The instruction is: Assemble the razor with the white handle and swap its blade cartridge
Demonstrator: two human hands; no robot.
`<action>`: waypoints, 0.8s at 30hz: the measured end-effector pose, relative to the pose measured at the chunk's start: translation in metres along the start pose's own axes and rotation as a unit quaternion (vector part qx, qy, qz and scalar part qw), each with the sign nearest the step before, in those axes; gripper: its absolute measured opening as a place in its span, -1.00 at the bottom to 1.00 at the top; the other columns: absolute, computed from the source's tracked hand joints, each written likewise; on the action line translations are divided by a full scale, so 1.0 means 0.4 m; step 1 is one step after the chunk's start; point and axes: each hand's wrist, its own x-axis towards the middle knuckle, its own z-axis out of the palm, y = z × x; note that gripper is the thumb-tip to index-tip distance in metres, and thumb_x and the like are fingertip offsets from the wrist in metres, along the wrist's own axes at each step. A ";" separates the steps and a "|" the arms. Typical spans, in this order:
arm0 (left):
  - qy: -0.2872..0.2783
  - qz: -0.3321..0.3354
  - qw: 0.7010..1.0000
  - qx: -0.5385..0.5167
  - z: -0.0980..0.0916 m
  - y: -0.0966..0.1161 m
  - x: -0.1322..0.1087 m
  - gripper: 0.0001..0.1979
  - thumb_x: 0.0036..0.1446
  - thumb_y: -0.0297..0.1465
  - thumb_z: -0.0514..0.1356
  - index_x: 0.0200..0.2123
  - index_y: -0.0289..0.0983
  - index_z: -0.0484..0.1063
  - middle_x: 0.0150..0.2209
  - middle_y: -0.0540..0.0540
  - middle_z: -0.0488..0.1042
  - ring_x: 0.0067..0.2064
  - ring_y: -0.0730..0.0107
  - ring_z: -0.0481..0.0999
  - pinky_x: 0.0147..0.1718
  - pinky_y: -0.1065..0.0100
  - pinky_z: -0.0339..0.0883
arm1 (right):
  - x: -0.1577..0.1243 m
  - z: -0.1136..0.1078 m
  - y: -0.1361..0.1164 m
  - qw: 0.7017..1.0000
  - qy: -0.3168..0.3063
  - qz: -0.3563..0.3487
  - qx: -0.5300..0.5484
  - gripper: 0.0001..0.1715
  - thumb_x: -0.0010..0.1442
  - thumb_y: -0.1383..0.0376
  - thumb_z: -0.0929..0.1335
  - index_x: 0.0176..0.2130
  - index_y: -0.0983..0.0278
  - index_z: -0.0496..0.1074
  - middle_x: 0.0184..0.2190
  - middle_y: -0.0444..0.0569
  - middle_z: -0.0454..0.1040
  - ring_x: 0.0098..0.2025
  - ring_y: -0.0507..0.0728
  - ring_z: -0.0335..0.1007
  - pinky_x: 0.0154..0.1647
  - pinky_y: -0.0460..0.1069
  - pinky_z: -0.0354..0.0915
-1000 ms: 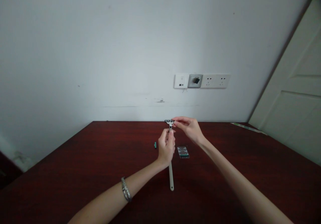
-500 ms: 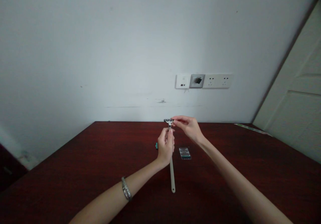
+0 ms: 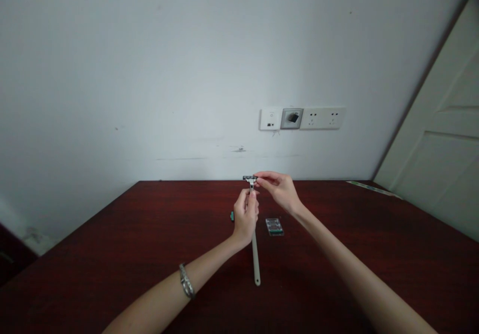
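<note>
two hands (image 3: 246, 219) (image 3: 279, 192), one razor (image 3: 255, 259), one blade tray (image 3: 274, 226), one teal cap (image 3: 232, 216), one bracelet (image 3: 186, 281).

Light dim, flat and diffuse, with an overall grey cast. Wall (image 3: 149, 75) darkens toward the corners. Counter (image 3: 112, 254) reads slightly brighter toward its far edge; shadows on it weak and soft. Door (image 3: 441, 149) leans from lens distortion at the right edge. Razor (image 3: 255, 259) small, head detail unresolved.
</note>
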 end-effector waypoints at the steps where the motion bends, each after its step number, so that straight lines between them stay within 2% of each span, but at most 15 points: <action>1: 0.000 -0.001 1.000 -0.001 0.000 0.000 0.000 -0.68 0.17 -0.10 0.06 -0.29 -0.26 0.26 -0.63 0.17 0.09 -0.71 0.69 0.03 -0.77 0.60 -0.05 | 0.000 0.000 0.000 1.000 -0.001 0.000 -0.001 -0.62 -0.08 0.09 0.44 -0.31 0.32 0.55 -0.44 0.00 0.56 -0.36 0.13 0.49 -0.24 0.05 0.41; 13: -0.008 -0.010 1.000 -0.006 -0.004 -0.001 0.000 -0.69 0.19 -0.12 0.05 -0.30 -0.27 0.27 -0.63 0.16 0.08 -0.70 0.70 0.02 -0.74 0.60 -0.07 | -0.003 -0.003 -0.003 0.999 -0.008 -0.025 -0.024 -0.65 -0.03 0.10 0.42 -0.32 0.32 0.54 -0.43 0.01 0.56 -0.36 0.13 0.49 -0.26 0.04 0.42; 24: -0.010 -0.006 1.000 -0.003 -0.001 0.006 -0.001 -0.67 0.16 -0.09 0.06 -0.32 -0.27 0.27 -0.64 0.16 0.08 -0.69 0.68 0.02 -0.73 0.58 -0.05 | -0.007 0.003 -0.018 0.999 0.000 -0.036 -0.020 -0.76 -0.02 0.18 0.42 -0.37 0.30 0.52 -0.43 -0.03 0.54 -0.36 0.12 0.47 -0.24 0.04 0.40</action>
